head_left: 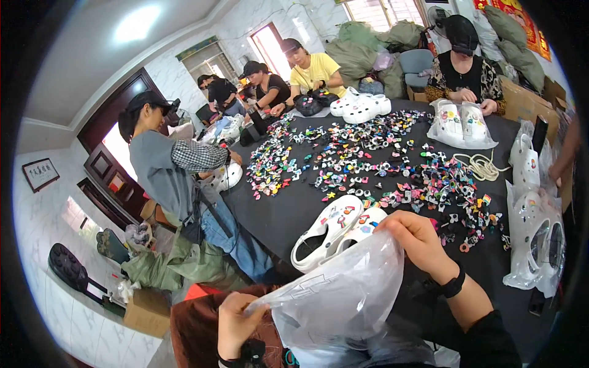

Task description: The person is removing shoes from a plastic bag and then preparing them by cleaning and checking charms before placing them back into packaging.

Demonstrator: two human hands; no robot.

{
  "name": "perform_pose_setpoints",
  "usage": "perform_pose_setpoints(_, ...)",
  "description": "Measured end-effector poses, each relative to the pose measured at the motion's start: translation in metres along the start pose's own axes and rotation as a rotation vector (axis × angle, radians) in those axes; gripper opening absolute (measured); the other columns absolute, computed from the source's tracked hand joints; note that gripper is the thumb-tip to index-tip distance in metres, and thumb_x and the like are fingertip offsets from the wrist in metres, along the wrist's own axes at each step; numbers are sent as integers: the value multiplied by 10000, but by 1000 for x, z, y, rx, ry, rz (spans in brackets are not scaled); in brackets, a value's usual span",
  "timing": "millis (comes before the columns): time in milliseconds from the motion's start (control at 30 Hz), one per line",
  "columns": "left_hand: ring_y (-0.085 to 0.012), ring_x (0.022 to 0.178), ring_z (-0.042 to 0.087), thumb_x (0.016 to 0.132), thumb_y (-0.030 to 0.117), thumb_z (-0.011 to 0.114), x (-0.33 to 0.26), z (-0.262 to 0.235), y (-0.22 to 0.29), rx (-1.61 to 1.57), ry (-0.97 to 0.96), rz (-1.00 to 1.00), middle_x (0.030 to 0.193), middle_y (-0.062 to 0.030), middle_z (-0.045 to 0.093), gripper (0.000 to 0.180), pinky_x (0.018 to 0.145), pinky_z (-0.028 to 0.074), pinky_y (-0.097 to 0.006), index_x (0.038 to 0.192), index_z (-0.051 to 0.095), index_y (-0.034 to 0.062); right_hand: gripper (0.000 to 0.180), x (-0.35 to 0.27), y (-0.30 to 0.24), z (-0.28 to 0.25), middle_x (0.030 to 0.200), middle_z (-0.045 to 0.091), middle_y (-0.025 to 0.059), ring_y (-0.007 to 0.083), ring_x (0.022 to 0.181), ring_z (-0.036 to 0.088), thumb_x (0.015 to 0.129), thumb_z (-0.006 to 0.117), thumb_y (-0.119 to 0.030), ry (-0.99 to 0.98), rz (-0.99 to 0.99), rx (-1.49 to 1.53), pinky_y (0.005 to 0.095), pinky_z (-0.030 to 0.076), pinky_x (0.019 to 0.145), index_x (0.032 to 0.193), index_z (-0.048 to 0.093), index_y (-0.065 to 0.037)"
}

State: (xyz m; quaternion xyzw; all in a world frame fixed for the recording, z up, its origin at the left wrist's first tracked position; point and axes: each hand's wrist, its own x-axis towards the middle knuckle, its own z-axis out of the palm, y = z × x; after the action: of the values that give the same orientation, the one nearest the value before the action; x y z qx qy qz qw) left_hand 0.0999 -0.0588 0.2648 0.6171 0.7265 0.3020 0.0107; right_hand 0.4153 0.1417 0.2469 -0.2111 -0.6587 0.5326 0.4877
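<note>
Black surface [264,214]: white clogs [334,232], charms [341,221] fitted. Left hand [238,322] and right hand [420,242] pinch clear bag [343,288] nearside of clogs, apparently not yet bagged.

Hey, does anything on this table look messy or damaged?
The loose colourful charms look untidy, strewn in ragged heaps across the black tabletop. A pale cord lies in loose loops beside them. I see no obvious damage to the white clogs beyond the plastic bag.
</note>
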Motion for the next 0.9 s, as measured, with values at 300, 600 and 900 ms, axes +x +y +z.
perform_pose_setpoints(300, -184, 965, 643, 870, 108, 689, -20, -11, -60, -1022, 133, -55, 1051, -107, 695, 191, 869, 488, -321, 995, 694, -36, 263, 9, 23, -11, 794, 604, -20, 42, 708, 477, 984, 516, -188, -32, 51, -172, 224, 404, 622, 1002, 683, 15)
perform_pose_setpoints(600, -188, 963, 632, 1002, 278, 488, 14, 12, -38, -1215, 300, -321, 1092, -111, 654, 343, 866, 500, -332, 1126, 581, -28, 306, 16, 59, -2, 678, 578, -58, 15, 532, 490, 999, 512, -320, -60, 391, 204, 183, 378, 463, 945, 644, -50)
perform_pose_setpoints(900, -207, 1038, 603, 1011, 323, 460, 21, 40, -104, -1279, 415, -481, 1162, -102, 622, 396, 928, 464, -343, 1195, 547, -17, 392, 3, 75, 19, 1028, 645, 51, 101, 935, 613, 924, 644, -222, -252, 432, 415, 244, 486, 800, 1225, 522, -4)
